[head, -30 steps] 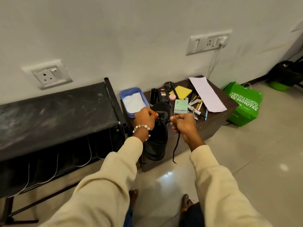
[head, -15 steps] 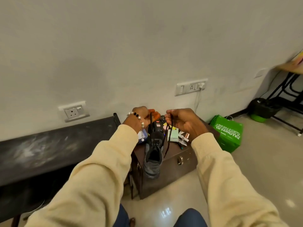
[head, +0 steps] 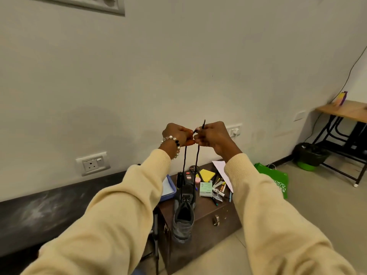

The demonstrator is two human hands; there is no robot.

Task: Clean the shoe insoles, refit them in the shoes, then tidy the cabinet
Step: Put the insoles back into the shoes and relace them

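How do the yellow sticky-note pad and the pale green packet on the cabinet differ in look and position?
The yellow sticky-note pad is plain, while the pale green packet carries print. The pad lies nearer the wall; the packet lies nearer the cabinet's front edge, beside the pens. Both lie flat on the cabinet top.

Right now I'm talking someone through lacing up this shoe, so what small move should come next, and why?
Probably cross the two lace ends and pull a first knot down toward the shoe. Both hands, left hand and right hand, pinch the laces side by side, high above the shoe, and the strands run taut and apart, with no knot visible between them.
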